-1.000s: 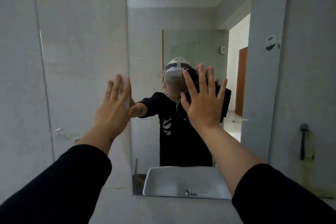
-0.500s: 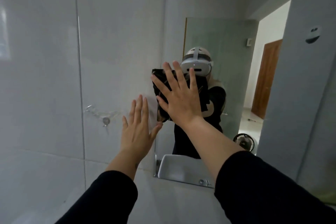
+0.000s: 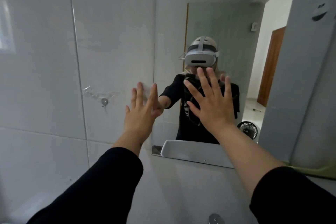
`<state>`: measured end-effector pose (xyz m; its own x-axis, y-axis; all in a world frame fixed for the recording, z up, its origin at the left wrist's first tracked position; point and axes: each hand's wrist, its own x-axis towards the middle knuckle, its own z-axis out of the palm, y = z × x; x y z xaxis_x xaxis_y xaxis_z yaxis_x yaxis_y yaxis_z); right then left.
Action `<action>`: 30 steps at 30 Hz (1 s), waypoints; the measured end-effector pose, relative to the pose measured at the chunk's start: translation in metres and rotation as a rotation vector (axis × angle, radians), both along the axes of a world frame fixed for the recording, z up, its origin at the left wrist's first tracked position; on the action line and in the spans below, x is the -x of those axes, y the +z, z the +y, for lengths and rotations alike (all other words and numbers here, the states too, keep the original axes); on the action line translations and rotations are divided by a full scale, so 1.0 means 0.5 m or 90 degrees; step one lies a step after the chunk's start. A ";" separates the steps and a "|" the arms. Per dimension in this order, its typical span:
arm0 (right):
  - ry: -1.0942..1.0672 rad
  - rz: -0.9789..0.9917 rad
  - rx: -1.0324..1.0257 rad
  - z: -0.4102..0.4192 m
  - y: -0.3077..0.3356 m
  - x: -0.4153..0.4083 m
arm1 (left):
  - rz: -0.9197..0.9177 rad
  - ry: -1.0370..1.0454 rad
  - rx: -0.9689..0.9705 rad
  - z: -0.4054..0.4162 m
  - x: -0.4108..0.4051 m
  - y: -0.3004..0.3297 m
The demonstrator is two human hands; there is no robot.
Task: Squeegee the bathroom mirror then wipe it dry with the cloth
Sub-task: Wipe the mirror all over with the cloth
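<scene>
Head view: the right hand point(image 3: 211, 103) is spread wide and flat, pressing a dark cloth point(image 3: 190, 81) on the big shiny wall mirror point(image 3: 227, 23). Only bits of the cloth peek out by the fingers. The left hand point(image 3: 141, 112) is wide too, flat at the mirror's left edge, holding nothing. A clear plastic hook point(image 3: 101, 96) sticks on the grey wall tiles point(image 3: 45, 60).

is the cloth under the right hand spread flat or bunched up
Bunched: the dark cloth shows crumpled folds around the flat, spread right hand pressing it on the mirror.
</scene>
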<state>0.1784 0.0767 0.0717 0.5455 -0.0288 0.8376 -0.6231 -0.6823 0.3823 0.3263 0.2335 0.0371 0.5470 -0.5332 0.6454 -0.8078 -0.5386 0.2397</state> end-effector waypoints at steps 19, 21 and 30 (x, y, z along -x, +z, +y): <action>-0.074 -0.342 -0.193 -0.197 -0.107 0.249 | -0.017 -0.012 0.062 -0.012 -0.004 -0.011; -0.076 -0.364 -0.194 -0.192 -0.137 0.243 | -0.012 -0.012 0.061 -0.012 0.004 -0.007; -0.050 -0.291 -0.134 -0.118 -0.183 0.137 | -0.037 0.002 0.063 -0.017 -0.011 -0.018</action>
<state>0.1097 0.0178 -0.0196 0.1137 -0.2490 0.9618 -0.7472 -0.6595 -0.0825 0.3317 0.2251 0.0282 0.5095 -0.4633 0.7251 -0.8198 -0.5175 0.2454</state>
